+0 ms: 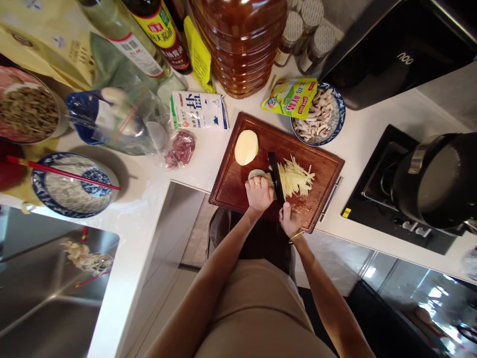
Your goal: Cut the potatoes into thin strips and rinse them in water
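A brown wooden cutting board (320,164) lies on the white counter. My left hand (258,193), with a ring on one finger, is closed over a stack of pale potato slices (257,174) and holds them down on the board. My right hand (289,220) grips the handle of a black knife (276,175), whose blade stands right beside the left fingers. To the right of the blade lies a heap of thin potato strips (297,177). A peeled potato half (246,147) rests at the board's far left corner.
A blue-rimmed bowl of sliced mushrooms (319,118) and a yellow packet (289,96) sit behind the board. A big oil jug (240,44), bottles, a salt bag (198,110) and bagged meat (181,148) stand left of it. A black pot (436,179) sits on the stove; the sink (44,293) is lower left.
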`<action>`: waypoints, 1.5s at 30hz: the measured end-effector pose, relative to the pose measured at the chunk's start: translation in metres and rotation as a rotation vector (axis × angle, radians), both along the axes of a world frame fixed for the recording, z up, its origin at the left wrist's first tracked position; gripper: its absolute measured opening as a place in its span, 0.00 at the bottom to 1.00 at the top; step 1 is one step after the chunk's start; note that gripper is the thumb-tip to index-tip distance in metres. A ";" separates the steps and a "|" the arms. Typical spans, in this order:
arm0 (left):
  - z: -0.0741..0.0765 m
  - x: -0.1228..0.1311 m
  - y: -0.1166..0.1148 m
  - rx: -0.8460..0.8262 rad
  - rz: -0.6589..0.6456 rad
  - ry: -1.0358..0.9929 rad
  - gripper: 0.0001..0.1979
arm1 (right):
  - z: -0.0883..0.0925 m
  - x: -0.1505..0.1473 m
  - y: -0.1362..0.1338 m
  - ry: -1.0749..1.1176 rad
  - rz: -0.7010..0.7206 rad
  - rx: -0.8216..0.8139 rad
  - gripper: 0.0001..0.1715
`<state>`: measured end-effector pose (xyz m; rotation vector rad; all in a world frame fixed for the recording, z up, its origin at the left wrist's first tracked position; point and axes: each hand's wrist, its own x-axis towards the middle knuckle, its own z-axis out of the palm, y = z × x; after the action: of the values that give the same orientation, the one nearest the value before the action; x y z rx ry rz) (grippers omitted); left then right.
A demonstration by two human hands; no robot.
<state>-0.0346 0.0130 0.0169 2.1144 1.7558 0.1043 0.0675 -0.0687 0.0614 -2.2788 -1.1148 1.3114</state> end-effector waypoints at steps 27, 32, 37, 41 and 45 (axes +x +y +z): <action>-0.002 0.000 -0.001 -0.005 0.011 -0.003 0.11 | 0.019 -0.001 -0.013 0.039 0.019 -0.068 0.37; -0.003 0.000 -0.001 0.024 0.017 -0.008 0.10 | -0.004 -0.003 0.002 0.008 -0.005 -0.002 0.36; -0.003 -0.001 -0.001 0.034 0.028 -0.012 0.10 | 0.010 0.003 -0.001 0.070 -0.055 0.012 0.37; -0.004 -0.001 -0.001 0.022 0.036 -0.036 0.10 | 0.026 0.005 -0.007 0.045 -0.037 0.004 0.36; -0.004 0.000 -0.002 0.030 0.035 -0.025 0.11 | 0.030 0.002 -0.011 0.021 -0.012 0.017 0.35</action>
<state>-0.0351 0.0113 0.0129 2.0941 1.7877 0.1670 0.0694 -0.0800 0.0912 -2.2507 -1.0993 1.3136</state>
